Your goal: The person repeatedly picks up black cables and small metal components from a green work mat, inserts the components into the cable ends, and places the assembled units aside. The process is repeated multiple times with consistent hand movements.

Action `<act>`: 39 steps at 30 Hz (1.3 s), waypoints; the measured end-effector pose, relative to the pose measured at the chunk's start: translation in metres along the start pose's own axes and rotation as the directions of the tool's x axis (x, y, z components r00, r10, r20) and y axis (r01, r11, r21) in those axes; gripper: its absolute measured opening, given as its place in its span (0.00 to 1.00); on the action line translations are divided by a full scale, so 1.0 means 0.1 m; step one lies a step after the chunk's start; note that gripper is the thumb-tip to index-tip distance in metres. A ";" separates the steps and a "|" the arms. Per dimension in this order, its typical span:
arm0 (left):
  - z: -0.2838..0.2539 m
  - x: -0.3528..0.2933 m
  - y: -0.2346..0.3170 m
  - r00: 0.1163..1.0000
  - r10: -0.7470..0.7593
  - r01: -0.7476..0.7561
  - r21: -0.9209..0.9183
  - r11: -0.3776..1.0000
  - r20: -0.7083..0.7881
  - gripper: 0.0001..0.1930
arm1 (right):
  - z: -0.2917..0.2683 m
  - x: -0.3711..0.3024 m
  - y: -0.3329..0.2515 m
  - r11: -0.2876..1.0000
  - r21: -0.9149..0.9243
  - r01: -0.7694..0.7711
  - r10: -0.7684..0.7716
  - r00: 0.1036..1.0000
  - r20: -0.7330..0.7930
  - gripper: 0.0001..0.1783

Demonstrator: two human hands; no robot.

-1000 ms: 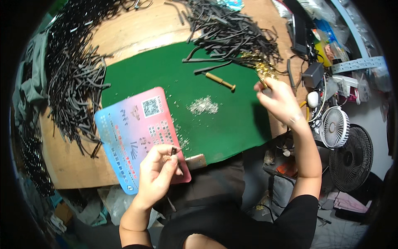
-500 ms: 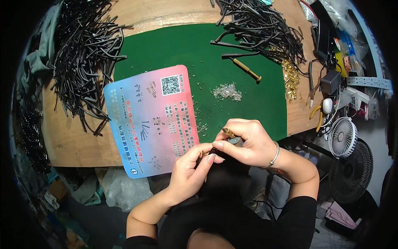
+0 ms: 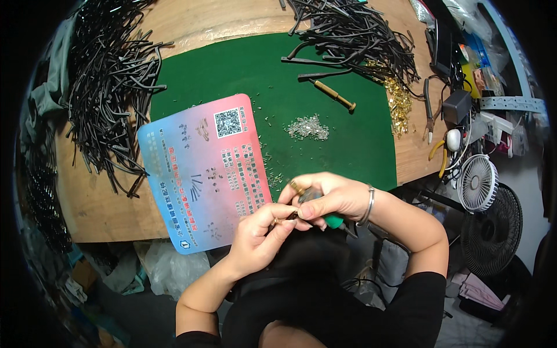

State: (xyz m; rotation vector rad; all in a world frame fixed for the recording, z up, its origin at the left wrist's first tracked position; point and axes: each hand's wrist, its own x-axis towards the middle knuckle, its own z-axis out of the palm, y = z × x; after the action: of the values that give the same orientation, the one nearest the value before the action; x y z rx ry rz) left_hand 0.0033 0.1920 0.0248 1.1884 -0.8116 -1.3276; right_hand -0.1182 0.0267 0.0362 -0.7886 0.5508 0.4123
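Note:
Close to my body, just off the near edge of the green mat (image 3: 220, 69), my two hands meet. My left hand (image 3: 252, 238) is closed, thumb and forefinger pinching a small dark piece with a brownish-gold part, mostly covered by the fingers. Wrapped round a driver-like tool (image 3: 333, 220) with a brass nose and a green end is my right hand (image 3: 333, 200). Its thumb and forefinger also press at the small dark piece beside the left fingertips. A pile of tiny silvery screws (image 3: 308, 127) lies on the mat beyond the hands.
Dark eyeglass temples are heaped at left (image 3: 110, 98) and far right (image 3: 360, 37). A blue-and-pink printed pad (image 3: 203, 168) carries small sorted parts. Near the right heap lie a brass screwdriver (image 3: 333, 95) and gold-coloured bits (image 3: 400, 104). Pliers (image 3: 439, 153) and a white fan (image 3: 477, 182) stand at right.
My right hand has turned the tool, so its green end now shows below the palm and its brass nose sits further left. Both hands stay together at the small piece.

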 end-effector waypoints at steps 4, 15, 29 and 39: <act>0.07 -0.02 0.05 0.996 -0.027 0.036 0.118 0.992 -0.082 0.13 | -0.03 0.01 0.05 0.921 -0.373 0.111 -0.158 0.983 -0.096 0.26; -0.09 0.08 -0.14 0.963 0.021 0.087 0.382 0.920 -0.268 0.14 | -0.02 -0.19 0.24 0.031 -0.972 -0.231 -0.704 0.686 -0.185 0.22; -0.09 0.03 -0.06 0.946 -0.116 0.146 0.078 0.986 -0.303 0.14 | -0.07 -0.06 0.27 -0.117 -0.947 -0.298 -0.770 0.629 -0.103 0.28; -0.10 0.05 -0.20 0.929 0.017 0.106 0.308 0.946 -0.371 0.15 | 0.17 -0.10 0.13 0.259 -0.965 -0.040 -0.532 0.828 -0.177 0.16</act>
State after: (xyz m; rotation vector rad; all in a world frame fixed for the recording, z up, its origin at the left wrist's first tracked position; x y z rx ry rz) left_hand 0.0076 0.1916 0.0023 1.6673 -0.7437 -0.9803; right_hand -0.1275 0.0461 0.0450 -2.2335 0.5889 0.1774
